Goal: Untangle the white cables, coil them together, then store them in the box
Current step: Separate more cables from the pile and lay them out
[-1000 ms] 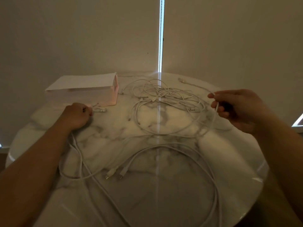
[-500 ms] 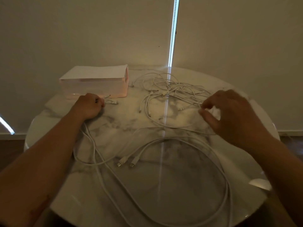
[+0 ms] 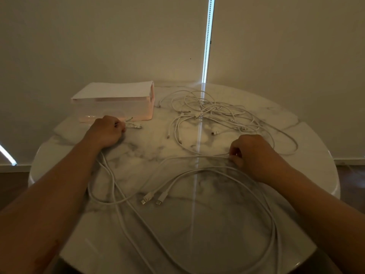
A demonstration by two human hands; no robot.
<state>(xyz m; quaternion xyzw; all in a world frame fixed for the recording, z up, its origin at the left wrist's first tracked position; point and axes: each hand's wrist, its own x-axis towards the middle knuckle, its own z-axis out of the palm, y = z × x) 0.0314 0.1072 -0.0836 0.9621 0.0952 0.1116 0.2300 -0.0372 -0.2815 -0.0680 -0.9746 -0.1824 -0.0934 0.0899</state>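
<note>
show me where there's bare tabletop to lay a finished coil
Bare marble tabletop lies between the left hand and the tangled heap of thin white cables, and inside the large white cable loop at the near edge. Crowded: that heap, and the plugs by the translucent pink plastic box.

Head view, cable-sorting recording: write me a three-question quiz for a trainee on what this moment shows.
1. True or false: the tangled pile of thin white cables lies inside the pale pink plastic box.
2. Choose one: the right hand is A) open and idle, B) pinching a long white cable, C) lifting the box lid.
3. Fill in: the left hand grips white cable ends just in front of the ___.

Key: 1 false; 2 B; 3 box.
</note>
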